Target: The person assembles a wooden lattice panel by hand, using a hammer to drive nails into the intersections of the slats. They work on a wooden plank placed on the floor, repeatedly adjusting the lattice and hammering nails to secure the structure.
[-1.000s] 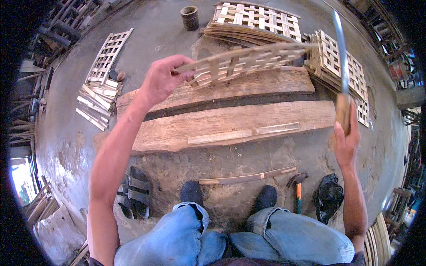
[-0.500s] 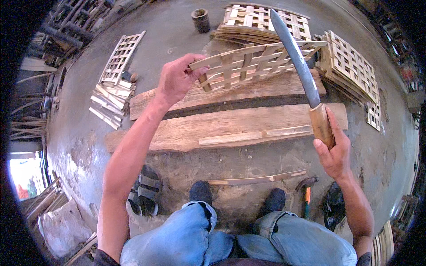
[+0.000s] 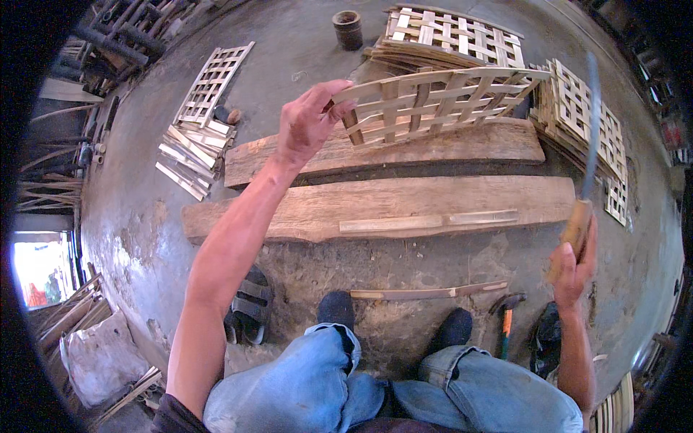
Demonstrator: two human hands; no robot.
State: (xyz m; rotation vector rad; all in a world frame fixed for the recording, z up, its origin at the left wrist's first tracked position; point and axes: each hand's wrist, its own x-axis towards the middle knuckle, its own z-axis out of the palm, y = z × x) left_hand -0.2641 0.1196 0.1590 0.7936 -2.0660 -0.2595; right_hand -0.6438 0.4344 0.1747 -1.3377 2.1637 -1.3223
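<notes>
Pinched at its left end by my left hand (image 3: 312,121), a woven bamboo lattice panel (image 3: 440,103) is tilted up over the far wooden plank (image 3: 267,155). My right hand (image 3: 575,270) is closed round the wooden handle of a long-bladed knife (image 3: 593,137), which points up and away at the right, clear of the panel. Two bamboo strips (image 3: 426,220) lie along the near edge of the near wooden plank (image 3: 390,198). Farther off, stacked lattice panels (image 3: 455,36) stand behind the held one, and another stack (image 3: 588,119) sits partly behind the blade.
At the left lie a lattice panel (image 3: 213,83) and loose bamboo strips (image 3: 189,155). A dark pot (image 3: 348,30) stands at the back. Near my feet are a bamboo strip (image 3: 429,291), a hammer (image 3: 507,325) and sandals (image 3: 253,307). A pale sack (image 3: 108,357) is at lower left.
The knife has swung right, away from the panel, and its blade now shows nearly edge-on. My left hand still holds the panel in much the same pose. The whole view has shifted slightly.
</notes>
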